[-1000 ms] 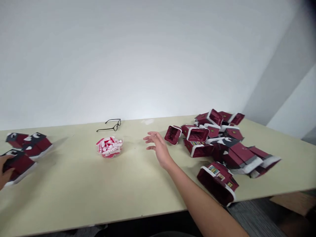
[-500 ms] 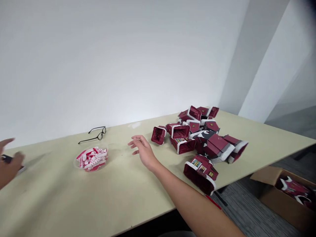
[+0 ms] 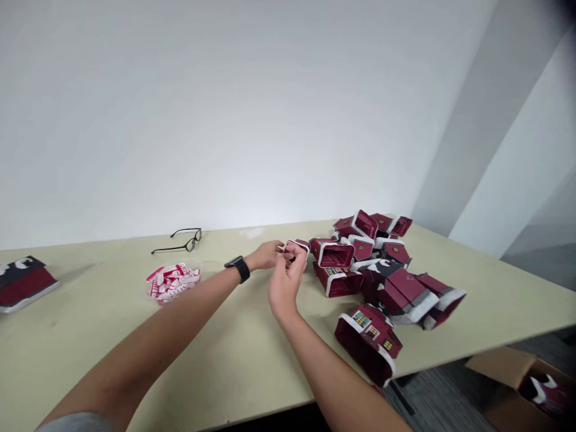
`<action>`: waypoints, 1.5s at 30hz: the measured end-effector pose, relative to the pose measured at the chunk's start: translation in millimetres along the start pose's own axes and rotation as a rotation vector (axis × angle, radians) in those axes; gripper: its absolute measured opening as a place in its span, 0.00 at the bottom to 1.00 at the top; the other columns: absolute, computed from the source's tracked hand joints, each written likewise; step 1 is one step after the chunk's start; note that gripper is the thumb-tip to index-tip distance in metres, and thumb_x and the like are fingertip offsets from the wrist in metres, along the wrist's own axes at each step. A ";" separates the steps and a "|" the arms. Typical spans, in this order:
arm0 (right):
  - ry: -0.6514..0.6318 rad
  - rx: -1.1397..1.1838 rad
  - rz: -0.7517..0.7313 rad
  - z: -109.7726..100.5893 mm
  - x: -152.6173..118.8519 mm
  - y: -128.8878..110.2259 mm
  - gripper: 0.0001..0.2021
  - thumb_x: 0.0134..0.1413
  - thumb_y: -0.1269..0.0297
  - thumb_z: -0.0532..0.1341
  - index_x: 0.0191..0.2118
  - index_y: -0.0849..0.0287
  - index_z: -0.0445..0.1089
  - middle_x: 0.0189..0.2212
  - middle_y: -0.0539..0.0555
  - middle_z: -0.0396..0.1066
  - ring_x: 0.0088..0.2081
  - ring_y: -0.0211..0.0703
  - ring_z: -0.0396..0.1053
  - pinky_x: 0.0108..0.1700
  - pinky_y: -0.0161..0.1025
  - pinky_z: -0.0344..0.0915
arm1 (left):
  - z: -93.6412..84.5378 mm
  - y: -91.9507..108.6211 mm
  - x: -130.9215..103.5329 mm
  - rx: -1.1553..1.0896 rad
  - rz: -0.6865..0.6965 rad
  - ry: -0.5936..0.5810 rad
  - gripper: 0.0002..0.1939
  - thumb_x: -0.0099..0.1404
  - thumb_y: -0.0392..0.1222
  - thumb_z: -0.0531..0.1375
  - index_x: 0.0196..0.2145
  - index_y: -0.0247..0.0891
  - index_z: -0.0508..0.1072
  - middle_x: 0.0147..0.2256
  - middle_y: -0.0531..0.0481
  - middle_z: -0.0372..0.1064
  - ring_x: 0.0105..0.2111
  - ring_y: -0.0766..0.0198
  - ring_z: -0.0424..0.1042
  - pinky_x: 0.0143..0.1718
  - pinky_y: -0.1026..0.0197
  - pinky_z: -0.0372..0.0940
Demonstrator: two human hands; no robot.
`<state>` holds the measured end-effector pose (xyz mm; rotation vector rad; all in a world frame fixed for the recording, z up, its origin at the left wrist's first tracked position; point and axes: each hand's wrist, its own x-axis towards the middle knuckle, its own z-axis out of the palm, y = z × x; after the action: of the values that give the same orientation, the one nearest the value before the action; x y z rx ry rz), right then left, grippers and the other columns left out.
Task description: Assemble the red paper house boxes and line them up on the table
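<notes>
My left hand (image 3: pixel 266 255), with a black watch (image 3: pixel 237 268) on its wrist, reaches across the middle of the table. Its fingers are drawn together close to my right hand (image 3: pixel 287 282), whose fingers are curled. A tiny pale thing shows between the fingertips, too small to name. Directly behind them is a small dark-red house-shaped box (image 3: pixel 304 243) with a white rim, mostly covered by my right hand; I cannot tell whether the fingers touch it. Left of my hands lies a heap of small red-and-white pieces (image 3: pixel 173 282), partly behind my left forearm.
More dark-red house-shaped boxes (image 3: pixel 398 288) are piled to the right. One more box (image 3: pixel 29 282) lies at the far left. Black glasses (image 3: pixel 191 244) rest near the wall. Below the table's right edge stands an open cardboard carton (image 3: pixel 501 367) containing similar dark-red pieces.
My left hand has come from the far left to meet my right hand, uncovering the left box. My right hand has moved right, its fingers now curled. The view has shifted slightly left.
</notes>
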<state>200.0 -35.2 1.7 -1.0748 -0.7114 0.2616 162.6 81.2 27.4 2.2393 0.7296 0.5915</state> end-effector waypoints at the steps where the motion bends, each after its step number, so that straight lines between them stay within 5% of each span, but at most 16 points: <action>1: -0.013 -0.005 0.010 0.0 -0.6 -0.9 0.12 0.58 0.61 0.54 0.47 0.53 0.64 0.53 0.59 0.68 0.54 0.49 0.62 0.56 0.45 0.61 | 6.1 -2.1 3.9 -0.018 0.001 -0.003 0.12 0.55 0.47 0.64 0.32 0.35 0.75 0.32 0.44 0.77 0.31 0.58 0.74 0.34 0.60 0.67; 6: -0.081 0.032 0.049 2.7 -4.2 1.6 0.12 0.58 0.60 0.54 0.47 0.53 0.64 0.54 0.58 0.68 0.56 0.49 0.63 0.56 0.45 0.62 | 8.4 -11.3 2.7 -0.076 -0.046 0.106 0.11 0.53 0.44 0.63 0.20 0.36 0.68 0.21 0.52 0.66 0.24 0.65 0.64 0.26 0.64 0.57; 14: -0.044 0.041 0.177 4.2 -3.0 5.4 0.13 0.58 0.55 0.56 0.47 0.52 0.64 0.54 0.59 0.68 0.59 0.50 0.62 0.58 0.46 0.62 | -48.7 -27.6 -17.6 -0.204 -0.189 0.388 0.14 0.56 0.49 0.61 0.30 0.34 0.75 0.28 0.46 0.74 0.28 0.63 0.69 0.30 0.62 0.62; 18: -0.052 0.157 0.375 6.5 0.3 8.9 0.25 0.55 0.45 0.60 0.53 0.52 0.63 0.62 0.61 0.64 0.62 0.52 0.63 0.61 0.49 0.64 | -63.9 -17.4 -29.8 -0.447 -0.182 0.293 0.16 0.56 0.49 0.63 0.36 0.34 0.77 0.35 0.42 0.78 0.34 0.60 0.74 0.40 0.57 0.69; 22: -0.224 0.412 0.469 10.1 2.4 10.0 0.35 0.53 0.39 0.64 0.61 0.51 0.60 0.64 0.59 0.65 0.63 0.51 0.67 0.57 0.48 0.71 | -61.7 -5.7 -42.7 -0.594 -0.174 0.129 0.12 0.53 0.41 0.65 0.36 0.34 0.79 0.37 0.42 0.79 0.37 0.59 0.75 0.43 0.56 0.70; 26: -0.260 0.415 0.435 11.2 0.1 6.9 0.36 0.47 0.46 0.72 0.60 0.50 0.62 0.60 0.57 0.71 0.54 0.48 0.74 0.47 0.45 0.77 | -86.9 11.1 -57.6 -0.297 -0.108 -0.142 0.16 0.55 0.43 0.66 0.42 0.37 0.82 0.39 0.44 0.81 0.42 0.56 0.76 0.47 0.56 0.70; 29: -0.228 0.342 0.429 9.4 -1.2 6.4 0.34 0.46 0.47 0.73 0.57 0.51 0.65 0.57 0.57 0.73 0.51 0.48 0.76 0.42 0.44 0.78 | -134.5 18.3 -75.8 0.147 -0.101 0.053 0.21 0.56 0.51 0.67 0.46 0.40 0.82 0.47 0.44 0.80 0.47 0.53 0.75 0.47 0.58 0.68; 31: -0.217 0.298 0.446 8.1 -1.5 7.3 0.33 0.47 0.47 0.73 0.56 0.51 0.65 0.56 0.57 0.74 0.51 0.48 0.76 0.40 0.43 0.79 | -167.7 15.9 -92.1 0.432 -0.226 0.144 0.19 0.55 0.52 0.66 0.42 0.41 0.82 0.45 0.44 0.80 0.43 0.53 0.76 0.42 0.59 0.67; 34: -0.231 0.266 0.464 6.9 -2.0 8.3 0.31 0.47 0.47 0.72 0.55 0.51 0.66 0.55 0.56 0.74 0.50 0.49 0.76 0.38 0.43 0.79 | -201.2 4.1 -115.4 0.637 -0.538 0.000 0.12 0.48 0.48 0.68 0.31 0.41 0.82 0.35 0.43 0.81 0.35 0.52 0.75 0.36 0.58 0.65; 38: -0.244 0.261 0.489 6.6 -3.7 6.2 0.32 0.46 0.47 0.73 0.54 0.52 0.65 0.53 0.56 0.75 0.49 0.50 0.76 0.37 0.43 0.79 | -207.9 -14.7 -126.2 0.663 -0.750 -0.107 0.09 0.38 0.43 0.72 0.18 0.38 0.78 0.24 0.41 0.75 0.30 0.47 0.75 0.36 0.52 0.66; 45: -0.278 0.245 0.514 5.7 -5.0 3.0 0.30 0.46 0.46 0.72 0.52 0.52 0.67 0.54 0.56 0.74 0.48 0.50 0.75 0.36 0.42 0.79 | -188.5 -36.0 -113.8 0.742 -0.753 -0.105 0.12 0.33 0.37 0.72 0.12 0.38 0.71 0.16 0.45 0.67 0.31 0.42 0.76 0.41 0.46 0.67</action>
<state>193.1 -32.4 -1.4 -0.9799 -0.6180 0.9304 -44.5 118.8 101.5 2.3145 1.8312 -0.2122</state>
